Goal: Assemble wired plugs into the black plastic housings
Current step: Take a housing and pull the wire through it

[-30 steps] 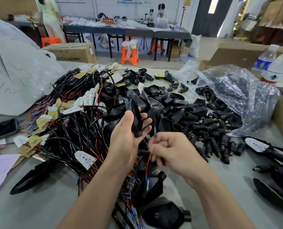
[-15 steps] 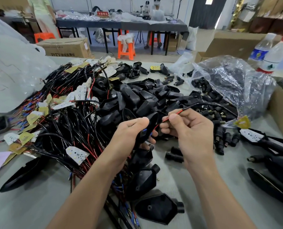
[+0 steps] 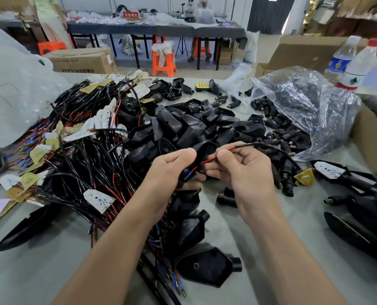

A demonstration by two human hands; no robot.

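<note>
Now, wire [image 3: 209,160] btwn R fingers [image 3: 225,154], housing [image 3: 202,150] L-hand [image 3: 169,172]

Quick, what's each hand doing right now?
Left hand: closed around a black plastic housing.
Right hand: pinching a red-and-black wire.

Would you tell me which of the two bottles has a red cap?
The right bottle, with the red-banded label; the left bottle has a blue label and pale cap.
</note>
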